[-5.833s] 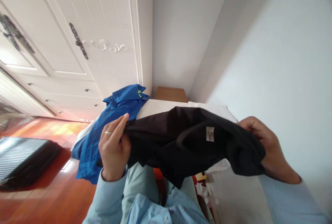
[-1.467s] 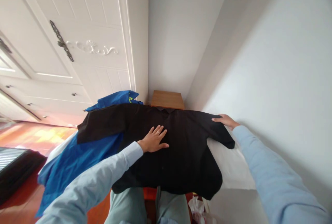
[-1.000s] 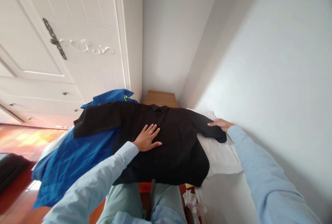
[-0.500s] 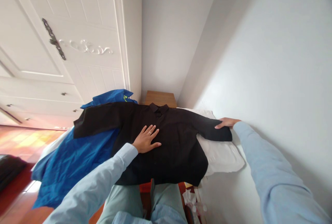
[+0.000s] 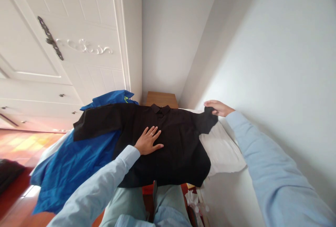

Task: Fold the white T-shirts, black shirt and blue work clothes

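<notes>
A black collared shirt (image 5: 178, 143) lies spread out in front of me, its collar at the far side and one sleeve stretched out to the left. My left hand (image 5: 149, 141) rests flat on the shirt's front, fingers spread, a ring on one finger. At the right, my right hand (image 5: 217, 108) pinches the end of the other sleeve and holds it lifted and bent inward. Beneath that sleeve lies a white cloth (image 5: 223, 151). A blue garment (image 5: 78, 164) lies under the left sleeve and hangs toward the floor.
A white wardrobe (image 5: 86, 27) stands at the left, with a dark metal handle (image 5: 51, 39). Behind the collar is a wooden box-like surface (image 5: 161, 99). A pale wall (image 5: 262, 55) runs along the right. Crumpled tissue-like items (image 5: 193, 200) sit low beside my legs.
My right hand has raised the right sleeve's end and drawn it inward and away from me, uncovering more white cloth. My left hand stays in place on the shirt.
</notes>
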Motion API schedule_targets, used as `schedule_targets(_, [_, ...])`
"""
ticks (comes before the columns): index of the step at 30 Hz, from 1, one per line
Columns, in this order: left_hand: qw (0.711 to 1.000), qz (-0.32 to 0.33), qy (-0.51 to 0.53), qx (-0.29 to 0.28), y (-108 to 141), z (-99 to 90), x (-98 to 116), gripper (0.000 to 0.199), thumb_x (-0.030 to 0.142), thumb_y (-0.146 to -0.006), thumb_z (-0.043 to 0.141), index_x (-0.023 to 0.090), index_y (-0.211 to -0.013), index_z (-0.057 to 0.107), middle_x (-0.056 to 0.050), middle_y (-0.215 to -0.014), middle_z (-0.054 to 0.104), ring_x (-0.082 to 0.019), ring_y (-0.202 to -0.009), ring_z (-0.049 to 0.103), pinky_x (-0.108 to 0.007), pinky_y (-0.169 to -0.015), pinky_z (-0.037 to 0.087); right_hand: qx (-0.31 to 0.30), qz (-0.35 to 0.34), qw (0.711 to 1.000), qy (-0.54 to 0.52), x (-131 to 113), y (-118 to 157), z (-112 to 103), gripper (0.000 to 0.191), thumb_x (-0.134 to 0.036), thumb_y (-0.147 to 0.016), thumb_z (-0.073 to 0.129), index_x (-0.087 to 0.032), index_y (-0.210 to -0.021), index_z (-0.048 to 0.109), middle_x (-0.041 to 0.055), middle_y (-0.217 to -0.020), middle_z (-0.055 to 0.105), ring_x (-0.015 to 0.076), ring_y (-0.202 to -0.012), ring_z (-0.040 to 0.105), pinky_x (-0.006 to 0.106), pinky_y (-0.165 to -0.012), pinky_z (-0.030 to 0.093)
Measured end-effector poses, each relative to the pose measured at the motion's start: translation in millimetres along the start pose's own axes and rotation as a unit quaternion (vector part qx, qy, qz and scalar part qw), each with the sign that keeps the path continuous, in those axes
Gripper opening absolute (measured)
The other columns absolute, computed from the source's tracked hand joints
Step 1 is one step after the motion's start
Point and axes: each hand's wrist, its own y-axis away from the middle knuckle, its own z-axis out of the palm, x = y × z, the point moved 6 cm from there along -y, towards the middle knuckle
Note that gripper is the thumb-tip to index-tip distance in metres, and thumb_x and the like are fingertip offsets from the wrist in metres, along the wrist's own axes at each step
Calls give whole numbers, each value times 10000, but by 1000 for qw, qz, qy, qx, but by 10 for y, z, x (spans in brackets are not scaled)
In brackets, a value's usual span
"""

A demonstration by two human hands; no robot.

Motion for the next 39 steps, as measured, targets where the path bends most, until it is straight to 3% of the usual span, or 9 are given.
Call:
schedule_targets(3, [1000, 3, 1, 6, 0, 7, -1, 861, 782, -904, 332, 221, -1558, 373, -138, -1628, 318, -327, -1524, 246, -550, -1236, 150, -132, 0, 984, -115, -347, 27, 484, 522, -331, -750, 839, -219, -1173, 553, 78, -1021, 717, 212, -846, 725, 320, -671, 620])
schedule_targets(7, [1000, -2, 1, 8, 1, 23, -4, 868, 792, -903, 308, 226, -1557, 376, -140, -1626, 324, -326, -1527, 238, -553, -1237, 143, -117, -8, 976, -183, -497, -2, 688, 449, -299, -774, 841, -208, -1084, 529, 92, -1014, 724, 215, -864, 736, 376, -751, 634])
schedule_targets(12, [1000, -2, 8, 8, -8, 26, -1, 866, 796, -894, 325, 237, -1552, 388, -126, -1628, 331, -327, -1526, 240, -545, -1239, 141, -151, -54, 982, 95, -160, 21, 1021, 453, -401, -814, 762, -197, -1185, 604, 140, -1117, 724, 276, -985, 714, 437, -819, 610])
schedule_targets(16, [1000, -4, 11, 5, -12, 1, 7, 879, 800, -894, 312, 219, -1548, 395, -136, -1627, 329, -328, -1526, 241, -546, -1239, 142, -157, -184, 935, 260, 87, 251, 1517, 737, -239, -646, 864, -173, -1328, 593, 166, -1356, 620, 337, -1270, 568, 453, -1075, 462])
schedule_targets(19, [1000, -3, 9, -1, -6, -19, 22, 892, 802, -897, 290, 200, -1544, 401, -147, -1628, 322, -330, -1527, 236, -546, -1239, 139, -156, -246, 889, 353, 208, 447, 1788, 613, -171, -733, 764, -158, -1326, 610, 170, -1279, 660, 331, -1192, 607, 465, -1048, 455])
schedule_targets(25, [1000, -5, 11, 5, 1, -29, 30, 883, 799, -898, 295, 208, -1544, 402, -141, -1624, 333, -325, -1527, 240, -539, -1239, 147, -214, -322, 857, 340, 309, 754, 1748, 226, -117, -792, 655, -200, -974, 762, 82, -1019, 711, 250, -1024, 640, 385, -969, 472])
schedule_targets(29, [1000, -5, 14, 8, -8, -5, 18, 885, 799, -895, 312, 204, -1544, 404, -142, -1622, 336, -326, -1528, 234, -544, -1240, 149, -300, -259, 868, 300, 428, 909, 1611, 163, -198, -769, 717, -159, -920, 765, 67, -898, 710, 205, -816, 665, 311, -773, 527])
schedule_targets(34, [1000, -7, 14, 8, -13, -21, 21, 880, 797, -894, 331, 205, -1541, 405, -138, -1622, 338, -325, -1527, 238, -548, -1240, 154, -146, -327, 896, 261, -21, 930, 1529, 216, -269, -912, 581, -167, -1038, 724, 93, -999, 713, 213, -911, 662, 358, -886, 514])
schedule_targets(39, [1000, -14, 16, -14, -6, -70, 44, 897, 802, -894, 318, 185, -1540, 404, -153, -1625, 322, -326, -1529, 230, -549, -1239, 159, -96, -298, 905, 289, -255, 705, 1927, 443, -327, -865, 692, -173, -1277, 634, 108, -1075, 707, 230, -947, 670, 354, -881, 519])
